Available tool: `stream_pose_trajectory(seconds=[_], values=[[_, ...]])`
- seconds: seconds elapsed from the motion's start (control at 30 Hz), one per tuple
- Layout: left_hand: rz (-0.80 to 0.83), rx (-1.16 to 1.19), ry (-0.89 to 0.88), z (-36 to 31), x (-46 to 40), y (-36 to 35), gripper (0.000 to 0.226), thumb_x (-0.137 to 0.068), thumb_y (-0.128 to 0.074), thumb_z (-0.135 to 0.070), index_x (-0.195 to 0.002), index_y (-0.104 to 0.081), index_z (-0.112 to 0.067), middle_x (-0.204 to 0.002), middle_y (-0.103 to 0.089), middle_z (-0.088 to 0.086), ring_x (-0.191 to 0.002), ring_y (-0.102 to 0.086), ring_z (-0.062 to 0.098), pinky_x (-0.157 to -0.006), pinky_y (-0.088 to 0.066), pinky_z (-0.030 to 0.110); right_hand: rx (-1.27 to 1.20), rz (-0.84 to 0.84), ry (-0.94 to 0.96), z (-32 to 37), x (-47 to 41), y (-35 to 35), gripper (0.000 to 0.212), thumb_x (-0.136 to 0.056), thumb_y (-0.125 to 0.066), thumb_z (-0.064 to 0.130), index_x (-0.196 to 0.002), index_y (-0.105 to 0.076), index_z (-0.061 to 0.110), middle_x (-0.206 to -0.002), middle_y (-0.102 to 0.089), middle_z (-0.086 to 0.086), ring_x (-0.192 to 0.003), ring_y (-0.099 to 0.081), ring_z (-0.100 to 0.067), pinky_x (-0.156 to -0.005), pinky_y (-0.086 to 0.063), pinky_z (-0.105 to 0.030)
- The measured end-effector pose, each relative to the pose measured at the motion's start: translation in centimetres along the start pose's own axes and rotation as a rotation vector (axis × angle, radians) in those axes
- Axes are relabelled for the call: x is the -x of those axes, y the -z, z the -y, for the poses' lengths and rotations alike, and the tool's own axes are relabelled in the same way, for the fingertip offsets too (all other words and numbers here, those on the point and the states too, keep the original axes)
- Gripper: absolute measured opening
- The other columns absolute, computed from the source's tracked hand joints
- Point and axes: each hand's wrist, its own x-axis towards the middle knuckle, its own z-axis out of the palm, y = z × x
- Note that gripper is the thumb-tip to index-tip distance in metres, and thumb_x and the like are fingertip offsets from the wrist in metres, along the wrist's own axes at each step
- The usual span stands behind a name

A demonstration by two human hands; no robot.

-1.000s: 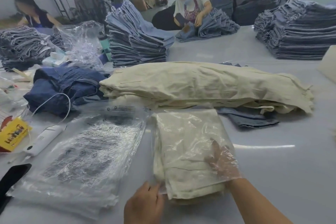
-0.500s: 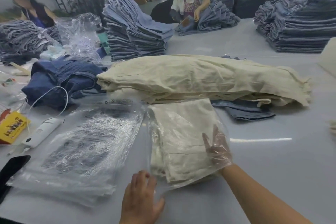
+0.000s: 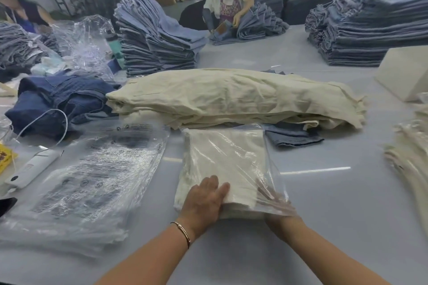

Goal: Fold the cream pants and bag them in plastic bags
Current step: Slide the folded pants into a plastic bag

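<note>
Spanning grey table [image 3: 324, 227], denim stacks [image 3: 361, 30] behind

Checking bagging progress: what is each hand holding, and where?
Left hand presses flat on the folded cream pants near edge. Right hand sits inside the clear plastic bag mouth; its grip cannot be told.

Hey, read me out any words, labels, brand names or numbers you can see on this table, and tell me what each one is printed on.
No text here can be read well enough to quote.
Stack of empty plastic bags: black print and round symbols, too blurred.
Yellow packet: red marks, too blurred and cut off by the frame.
White device: no legible marking.
Bag around the folded cream pants: no print visible.
</note>
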Motion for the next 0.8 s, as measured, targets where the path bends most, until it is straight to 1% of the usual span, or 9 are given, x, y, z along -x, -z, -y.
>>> stream_pose_trajectory(seconds=[0.1, 0.17, 0.2, 0.3, 0.43, 0.53, 0.6, 0.7, 0.8], values=[[0.037, 0.057, 0.236, -0.5, -0.7, -0.5, 0.028, -0.081, -0.058, -0.008, -0.109, -0.055, -0.007, -0.103, -0.051, 0.012, -0.089, -0.054, 0.031, -0.062, -0.046, 0.038, 0.091, -0.106, 0.186, -0.3, 1.5, 0.1, 0.041, -0.101, -0.037, 0.024, -0.140, -0.038, 0.038, -0.142, -0.038, 0.020, -0.140, -0.029, -0.006, -0.108, -0.015, -0.008], [0.049, 0.017, 0.324, -1.1, -1.1, -1.3, 0.027, -0.090, -0.040, -0.008, -0.116, -0.043, -0.010, -0.117, -0.042, 0.007, -0.102, -0.047, 0.026, -0.073, -0.044, 0.035, 0.322, -0.072, 0.276, -1.2, 2.3, 0.1, 0.047, -0.099, -0.036, 0.024, -0.146, -0.033, 0.027, -0.149, -0.033, 0.014, -0.138, -0.033, -0.012, -0.112, -0.016, -0.013], [0.044, 0.003, 0.362, -1.3, -1.4, -1.6, 0.026, -0.092, -0.036, -0.008, -0.118, -0.040, -0.011, -0.120, -0.040, 0.006, -0.106, -0.046, 0.024, -0.076, -0.043, 0.033, 0.455, -0.056, 0.318, -1.4, 2.6, 0.3, 0.048, -0.094, -0.046, 0.027, -0.141, -0.040, 0.019, -0.143, -0.045, 0.008, -0.128, -0.046, -0.017, -0.108, -0.030, -0.018], [-0.005, 0.032, 0.466, -1.9, -3.0, -1.7, 0.025, -0.097, -0.033, -0.012, -0.122, -0.037, -0.008, -0.127, -0.038, 0.007, -0.115, -0.043, 0.023, -0.082, -0.044, 0.029, 0.724, -0.073, 0.464, -1.7, 3.0, 0.9, 0.057, -0.047, -0.089, 0.031, -0.096, -0.070, 0.007, -0.077, -0.070, -0.002, -0.066, -0.066, -0.020, -0.063, -0.054, -0.022], [-0.081, 0.033, 0.506, -1.8, -5.7, -1.1, 0.022, -0.097, -0.034, -0.010, -0.119, -0.036, -0.007, -0.125, -0.039, 0.008, -0.114, -0.043, 0.023, -0.082, -0.043, 0.028, 0.840, -0.224, 0.494, -1.5, 1.9, 2.0, 0.050, -0.017, -0.084, 0.001, -0.064, -0.070, 0.009, -0.051, -0.059, 0.000, -0.046, -0.058, -0.019, -0.048, -0.050, -0.020], [-0.082, 0.036, 0.507, -1.5, -6.3, -1.5, 0.022, -0.096, -0.033, -0.011, -0.117, -0.037, -0.007, -0.122, -0.039, 0.008, -0.112, -0.043, 0.024, -0.080, -0.042, 0.029, 0.893, -0.277, 0.701, -1.8, 1.4, 2.9, 0.029, -0.039, -0.069, -0.006, -0.048, -0.056, 0.018, -0.050, -0.051, 0.000, -0.048, -0.051, -0.021, -0.052, -0.046, -0.024], [-0.048, -0.026, 0.365, -1.4, -5.4, -2.3, 0.022, -0.093, -0.041, -0.009, -0.115, -0.043, -0.007, -0.116, -0.043, 0.008, -0.108, -0.048, 0.025, -0.079, -0.045, 0.031, 0.887, -0.298, 0.861, -3.0, 1.4, 3.4, 0.024, -0.055, -0.055, -0.003, -0.047, -0.050, 0.019, -0.054, -0.049, 0.000, -0.053, -0.049, -0.022, -0.060, -0.040, -0.029], [-0.023, -0.111, 0.050, -1.6, -2.9, -3.5, 0.036, -0.060, -0.079, -0.010, -0.089, -0.059, -0.012, -0.084, -0.060, 0.006, -0.073, -0.062, 0.024, -0.056, -0.051, 0.030, 0.917, -0.219, 0.902, -4.7, 1.6, 4.1, 0.021, -0.049, -0.067, 0.007, -0.046, -0.053, 0.021, -0.056, -0.051, 0.003, -0.055, -0.052, -0.021, -0.062, -0.044, -0.028], [-0.017, -0.098, 0.033, -1.4, -1.8, -3.6, 0.046, -0.041, -0.086, -0.019, -0.082, -0.066, -0.017, -0.078, -0.062, -0.001, -0.065, -0.062, 0.019, -0.053, -0.049, 0.024, 0.880, -0.144, 0.882, -5.3, 2.2, 4.2, 0.016, -0.048, -0.069, 0.027, -0.047, -0.054, 0.022, -0.055, -0.051, 0.004, -0.054, -0.051, -0.020, -0.056, -0.045, -0.023]])
